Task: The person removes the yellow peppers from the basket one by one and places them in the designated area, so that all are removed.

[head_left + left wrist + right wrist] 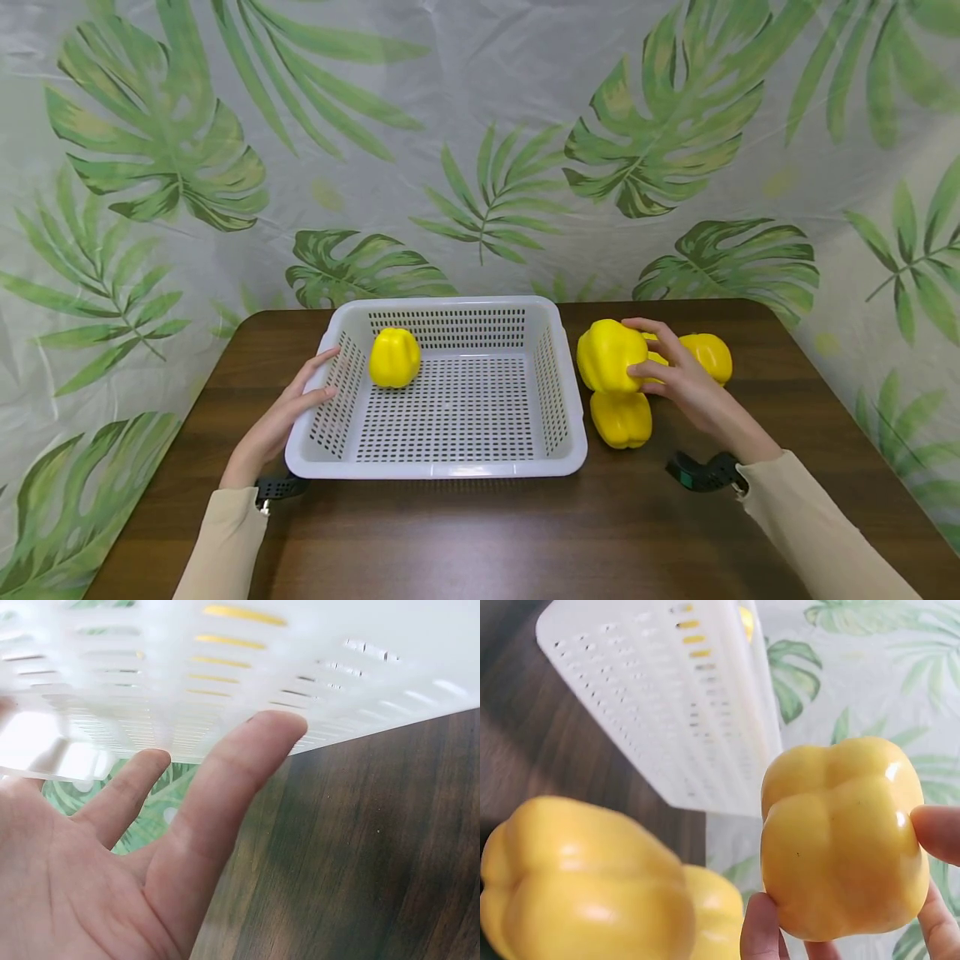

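A yellow bell pepper point(609, 357) is pinched in my right hand point(678, 375), lifted off the table to the right of a white perforated basket point(442, 469). In the right wrist view, fingers and thumb are around the same pepper point(840, 840). My left hand point(288, 408) rests against the basket's left side. Its thumb point(232, 776) lies fairly straight along the outer wall in the left wrist view. Another yellow bell pepper point(394, 358) stands inside the basket, towards the back left. Below the held one, a further pepper point(621, 419) sits on the table.
Behind my right hand lies another yellow pepper point(708, 357), and one more is partly hidden by the fingers. Everything stands on a dark wooden table point(450, 542). A leaf-patterned cloth point(495, 100) hangs behind the far table edge.
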The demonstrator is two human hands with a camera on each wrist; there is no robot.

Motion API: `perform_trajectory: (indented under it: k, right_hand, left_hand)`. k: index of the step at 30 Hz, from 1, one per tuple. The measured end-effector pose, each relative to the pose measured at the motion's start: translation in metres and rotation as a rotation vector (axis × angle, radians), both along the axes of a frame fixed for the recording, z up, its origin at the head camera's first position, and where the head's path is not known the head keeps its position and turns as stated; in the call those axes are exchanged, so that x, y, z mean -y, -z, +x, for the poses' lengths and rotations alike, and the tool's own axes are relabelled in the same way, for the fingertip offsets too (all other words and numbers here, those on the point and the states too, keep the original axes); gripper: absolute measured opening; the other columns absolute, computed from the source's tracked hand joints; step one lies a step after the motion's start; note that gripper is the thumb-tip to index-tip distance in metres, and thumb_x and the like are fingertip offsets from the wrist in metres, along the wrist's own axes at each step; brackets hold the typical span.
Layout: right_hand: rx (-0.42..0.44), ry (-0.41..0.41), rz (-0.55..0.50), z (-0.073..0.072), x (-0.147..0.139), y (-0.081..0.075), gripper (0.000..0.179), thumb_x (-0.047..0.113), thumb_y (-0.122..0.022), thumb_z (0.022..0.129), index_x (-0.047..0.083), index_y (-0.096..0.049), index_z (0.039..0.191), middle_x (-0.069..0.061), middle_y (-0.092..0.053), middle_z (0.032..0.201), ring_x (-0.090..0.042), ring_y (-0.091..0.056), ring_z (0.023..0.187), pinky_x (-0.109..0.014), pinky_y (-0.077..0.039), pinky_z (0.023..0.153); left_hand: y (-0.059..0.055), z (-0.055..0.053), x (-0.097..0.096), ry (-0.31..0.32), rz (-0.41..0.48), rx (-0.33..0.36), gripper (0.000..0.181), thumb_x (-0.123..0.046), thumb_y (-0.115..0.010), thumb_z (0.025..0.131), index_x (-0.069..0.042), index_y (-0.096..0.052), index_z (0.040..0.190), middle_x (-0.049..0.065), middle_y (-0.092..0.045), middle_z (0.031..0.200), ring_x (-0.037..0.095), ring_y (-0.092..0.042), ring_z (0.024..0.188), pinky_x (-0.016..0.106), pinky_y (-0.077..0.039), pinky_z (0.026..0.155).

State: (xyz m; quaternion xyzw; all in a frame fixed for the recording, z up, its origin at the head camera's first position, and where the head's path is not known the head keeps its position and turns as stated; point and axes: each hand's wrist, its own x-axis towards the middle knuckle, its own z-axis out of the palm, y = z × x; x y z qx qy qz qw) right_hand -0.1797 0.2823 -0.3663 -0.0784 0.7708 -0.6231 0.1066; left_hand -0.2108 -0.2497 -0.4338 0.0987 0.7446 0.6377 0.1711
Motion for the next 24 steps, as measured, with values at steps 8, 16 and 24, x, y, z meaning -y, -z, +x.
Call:
perform_trajectory:
  k: [8,16,24]
  right_hand:
    - [-0.010,0.012,0.005,0.007,-0.021,0.010,0.056,0.011,-0.053,0.096,0.026,-0.030,0.145,-0.024,-0.020,0.142,-0.017,-0.050,0.103,-0.027,-0.049,0.080]
    - [-0.025,0.032,0.039,0.015,-0.038,0.019,0.054,0.012,-0.054,0.097,0.026,-0.031,0.144,-0.019,-0.023,0.139,-0.014,-0.051,0.099,-0.027,-0.049,0.077]
    - [-0.041,0.047,0.056,0.022,-0.057,0.027,0.052,0.011,-0.051,0.099,0.030,-0.031,0.143,-0.020,-0.023,0.136,-0.011,-0.052,0.098,-0.026,-0.050,0.075]
  left_hand:
    - [0.000,0.000,0.000,0.005,0.010,0.000,0.063,-0.025,-0.047,0.099,-0.029,-0.013,0.152,0.020,-0.014,0.152,0.050,-0.042,0.117,0.054,-0.050,0.080]
    - [-0.001,0.000,-0.001,0.001,0.006,0.001,0.063,-0.025,-0.048,0.099,-0.028,-0.013,0.152,0.020,-0.014,0.152,0.050,-0.042,0.117,0.054,-0.051,0.080]
    - [0.000,0.000,0.000,0.002,0.005,0.001,0.063,-0.025,-0.048,0.099,-0.029,-0.013,0.152,0.019,-0.013,0.152,0.050,-0.041,0.117,0.054,-0.050,0.080]
